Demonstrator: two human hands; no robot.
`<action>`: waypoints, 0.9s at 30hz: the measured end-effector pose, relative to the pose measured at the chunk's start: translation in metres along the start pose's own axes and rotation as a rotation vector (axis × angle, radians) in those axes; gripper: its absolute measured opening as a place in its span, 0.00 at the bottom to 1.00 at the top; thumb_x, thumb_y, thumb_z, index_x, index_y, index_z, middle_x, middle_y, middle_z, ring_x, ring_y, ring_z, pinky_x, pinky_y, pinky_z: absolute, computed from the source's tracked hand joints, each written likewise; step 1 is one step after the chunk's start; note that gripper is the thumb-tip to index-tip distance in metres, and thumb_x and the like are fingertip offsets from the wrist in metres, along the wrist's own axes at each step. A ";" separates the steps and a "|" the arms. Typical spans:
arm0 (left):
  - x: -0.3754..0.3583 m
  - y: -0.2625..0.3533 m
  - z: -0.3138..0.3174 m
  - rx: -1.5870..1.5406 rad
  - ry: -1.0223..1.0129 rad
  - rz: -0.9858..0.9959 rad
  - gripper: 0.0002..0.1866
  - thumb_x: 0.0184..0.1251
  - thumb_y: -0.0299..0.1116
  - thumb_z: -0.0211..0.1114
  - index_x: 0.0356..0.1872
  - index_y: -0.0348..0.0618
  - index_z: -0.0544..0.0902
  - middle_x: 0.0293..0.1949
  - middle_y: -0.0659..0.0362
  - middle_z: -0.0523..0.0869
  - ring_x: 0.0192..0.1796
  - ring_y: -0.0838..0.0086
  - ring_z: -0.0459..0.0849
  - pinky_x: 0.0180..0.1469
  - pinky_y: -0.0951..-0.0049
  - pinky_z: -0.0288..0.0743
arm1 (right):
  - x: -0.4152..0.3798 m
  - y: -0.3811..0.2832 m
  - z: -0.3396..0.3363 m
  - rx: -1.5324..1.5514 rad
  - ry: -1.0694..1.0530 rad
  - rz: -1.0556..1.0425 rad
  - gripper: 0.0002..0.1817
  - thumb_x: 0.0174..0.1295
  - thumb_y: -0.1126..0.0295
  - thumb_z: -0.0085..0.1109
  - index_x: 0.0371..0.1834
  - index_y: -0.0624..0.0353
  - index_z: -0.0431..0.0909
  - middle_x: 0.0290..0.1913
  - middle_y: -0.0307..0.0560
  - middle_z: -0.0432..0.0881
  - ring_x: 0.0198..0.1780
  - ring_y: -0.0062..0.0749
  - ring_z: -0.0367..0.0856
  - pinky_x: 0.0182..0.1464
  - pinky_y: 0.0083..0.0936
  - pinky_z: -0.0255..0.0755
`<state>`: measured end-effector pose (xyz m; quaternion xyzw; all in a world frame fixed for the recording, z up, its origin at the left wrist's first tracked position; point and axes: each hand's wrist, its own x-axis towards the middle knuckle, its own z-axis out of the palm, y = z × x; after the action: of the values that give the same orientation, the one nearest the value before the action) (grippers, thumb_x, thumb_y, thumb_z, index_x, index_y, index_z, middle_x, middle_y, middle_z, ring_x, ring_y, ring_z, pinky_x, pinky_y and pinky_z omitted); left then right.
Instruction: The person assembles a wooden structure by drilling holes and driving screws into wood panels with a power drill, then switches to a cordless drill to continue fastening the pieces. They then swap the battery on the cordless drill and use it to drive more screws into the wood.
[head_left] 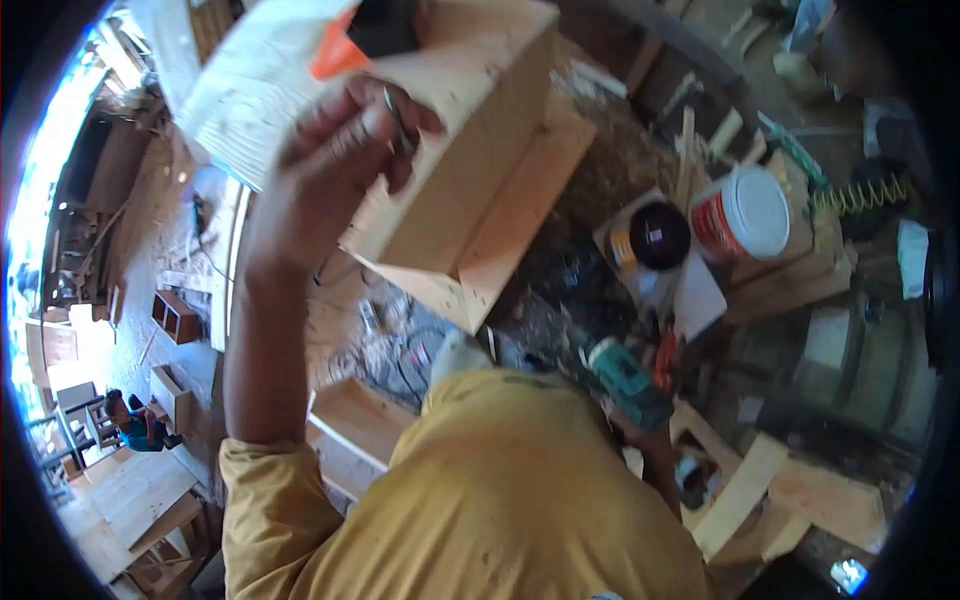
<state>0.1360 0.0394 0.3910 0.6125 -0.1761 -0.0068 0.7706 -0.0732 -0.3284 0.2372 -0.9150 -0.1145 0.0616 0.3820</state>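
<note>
My left hand [345, 150] is raised over a pale wooden box [470, 150], fingers closed in a pinch. A small shiny metal piece [389, 99] shows at its fingertips, too small to name surely. The box is tilted in view, with a ledge-like board along its lower side. Low on the right, beside my body, my right hand [640, 432] is wrapped round a teal cordless drill [632, 385]; most of that hand is hidden. An orange and black object [340, 50] lies on the box top, partly cut off by the frame.
A white-lidded bucket [745, 215] and a dark round container [655, 238] stand right of the box. Wood offcuts [770, 490] lie at lower right. An open wooden box [360, 425] sits near my body. Far left, a person [140, 425] sits among wooden pieces.
</note>
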 end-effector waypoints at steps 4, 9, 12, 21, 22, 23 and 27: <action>-0.077 -0.114 0.057 -0.443 0.181 -0.567 0.08 0.76 0.37 0.54 0.41 0.44 0.74 0.45 0.50 0.86 0.32 0.75 0.84 0.30 0.76 0.78 | -0.003 -0.005 -0.006 0.165 0.049 0.034 0.13 0.53 0.74 0.67 0.43 0.59 0.81 0.37 0.42 0.85 0.40 0.33 0.84 0.46 0.30 0.76; -0.118 -0.191 0.103 -0.932 0.491 -0.881 0.11 0.78 0.34 0.46 0.47 0.36 0.72 0.49 0.48 0.84 0.49 0.65 0.86 0.51 0.67 0.84 | 0.008 0.002 -0.012 0.293 -0.050 0.011 0.13 0.51 0.74 0.68 0.41 0.58 0.81 0.35 0.40 0.84 0.36 0.31 0.83 0.41 0.29 0.76; -0.117 -0.194 0.111 -0.932 0.560 -0.938 0.12 0.79 0.34 0.44 0.50 0.35 0.70 0.52 0.47 0.82 0.54 0.64 0.84 0.55 0.65 0.82 | 0.019 -0.002 -0.014 0.373 -0.089 0.016 0.14 0.50 0.74 0.69 0.41 0.59 0.81 0.34 0.41 0.84 0.34 0.30 0.82 0.39 0.28 0.76; -0.122 -0.207 0.108 -0.928 0.588 -0.900 0.10 0.79 0.34 0.44 0.47 0.37 0.69 0.50 0.48 0.83 0.53 0.64 0.83 0.56 0.63 0.80 | 0.029 -0.002 -0.008 0.536 -0.153 0.218 0.14 0.49 0.74 0.68 0.40 0.61 0.80 0.33 0.41 0.83 0.33 0.27 0.80 0.38 0.26 0.76; -0.122 -0.208 0.108 -0.901 0.592 -0.897 0.10 0.79 0.34 0.44 0.46 0.38 0.69 0.49 0.48 0.83 0.52 0.65 0.83 0.56 0.63 0.80 | 0.031 -0.002 -0.007 0.519 -0.165 0.203 0.14 0.49 0.74 0.68 0.40 0.61 0.80 0.33 0.41 0.83 0.33 0.27 0.81 0.38 0.26 0.76; -0.123 -0.211 0.107 -0.890 0.605 -0.881 0.10 0.79 0.34 0.44 0.46 0.38 0.69 0.49 0.48 0.83 0.52 0.65 0.83 0.55 0.63 0.80 | 0.034 -0.002 -0.006 0.502 -0.177 0.187 0.14 0.49 0.74 0.68 0.40 0.61 0.80 0.33 0.41 0.83 0.33 0.28 0.81 0.38 0.26 0.76; -0.128 -0.219 0.105 -0.841 0.632 -0.818 0.09 0.79 0.34 0.46 0.44 0.39 0.69 0.46 0.48 0.83 0.51 0.65 0.84 0.54 0.63 0.80 | 0.046 -0.008 -0.005 0.275 -0.225 0.058 0.14 0.49 0.75 0.68 0.40 0.61 0.80 0.34 0.42 0.83 0.34 0.30 0.82 0.39 0.28 0.77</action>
<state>0.0313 -0.0854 0.1695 0.2498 0.3225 -0.1866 0.8937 -0.0293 -0.3147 0.2449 -0.8443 -0.1203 0.1898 0.4864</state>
